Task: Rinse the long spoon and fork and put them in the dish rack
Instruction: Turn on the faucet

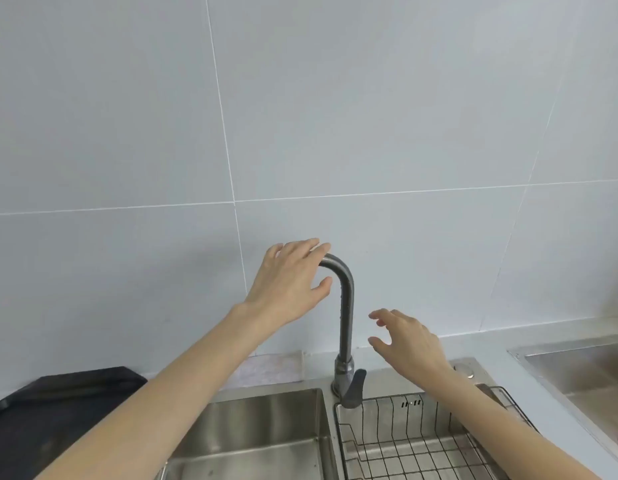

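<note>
My left hand [289,279] rests over the top bend of the grey faucet spout [345,313], fingers on the curve and thumb apart below it. To the right of the spout my right hand [406,342] hovers with fingers spread, holding nothing, above the faucet lever [353,388]. A black wire dish rack [422,445] sits in the right sink basin under my right forearm. The left sink basin [266,434] lies below my left arm. No spoon or fork shows in this view.
A dark mat or board [51,410] lies on the counter at the left. A folded cloth [273,368] rests behind the sink. A second steel basin [584,372] is at the right. Grey tiled wall stands behind.
</note>
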### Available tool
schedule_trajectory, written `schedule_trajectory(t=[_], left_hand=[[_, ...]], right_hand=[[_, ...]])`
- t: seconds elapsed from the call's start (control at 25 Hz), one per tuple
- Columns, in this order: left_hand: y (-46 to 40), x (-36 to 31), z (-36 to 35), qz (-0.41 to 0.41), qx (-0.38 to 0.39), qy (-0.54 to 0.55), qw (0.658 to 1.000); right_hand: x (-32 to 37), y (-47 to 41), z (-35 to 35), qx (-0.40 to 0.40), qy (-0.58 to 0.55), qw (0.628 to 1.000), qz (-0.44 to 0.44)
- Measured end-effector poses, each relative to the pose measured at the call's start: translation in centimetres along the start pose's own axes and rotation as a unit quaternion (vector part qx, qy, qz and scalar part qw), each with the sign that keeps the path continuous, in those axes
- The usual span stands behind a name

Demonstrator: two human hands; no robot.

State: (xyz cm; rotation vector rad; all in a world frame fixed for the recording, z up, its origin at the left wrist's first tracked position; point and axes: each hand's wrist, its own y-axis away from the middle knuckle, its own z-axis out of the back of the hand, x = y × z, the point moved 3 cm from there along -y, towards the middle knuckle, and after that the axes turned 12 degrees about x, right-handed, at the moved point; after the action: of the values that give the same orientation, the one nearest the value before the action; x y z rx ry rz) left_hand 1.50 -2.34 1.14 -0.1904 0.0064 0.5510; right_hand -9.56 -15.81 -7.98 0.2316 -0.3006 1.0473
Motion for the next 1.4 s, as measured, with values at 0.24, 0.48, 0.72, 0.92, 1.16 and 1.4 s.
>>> schedule_trajectory(t=[0.24,0.48,0.72,0.92,1.16,1.4], left_hand=[[-2.2,0.5,-1.8,0.002,-0.013,-0.029,0.999],[-4.9,2.2,-2.8,-0.019,0.001,0.046,0.999],[-4.5,2.7,-4.5,-0.054,-0.224,-0.084,0.969],[-4.4,2.9,-4.5,-0.060,-0.216,-0.053,0.973],[-4.1,2.6,-4.3,-0.053,-0.210,-0.024,0.976],[-4.1,2.4,-4.6,-0.049,-0.211,-0.039,0.975]], right_hand=[[-1.7,-2.2,-6.1,0.095,-0.002,0.995,-0.029],[-2.9,-3.5,-8.8,0.106,0.008,0.994,-0.035],[-3.4,-3.9,-10.4,0.080,-0.028,0.996,-0.031],[-3.4,-4.0,-10.5,0.067,-0.012,0.997,-0.021],[-3.3,-3.5,-10.9,0.058,0.010,0.998,-0.024],[-3.6,-3.0,-11.5,0.051,0.019,0.998,-0.018]])
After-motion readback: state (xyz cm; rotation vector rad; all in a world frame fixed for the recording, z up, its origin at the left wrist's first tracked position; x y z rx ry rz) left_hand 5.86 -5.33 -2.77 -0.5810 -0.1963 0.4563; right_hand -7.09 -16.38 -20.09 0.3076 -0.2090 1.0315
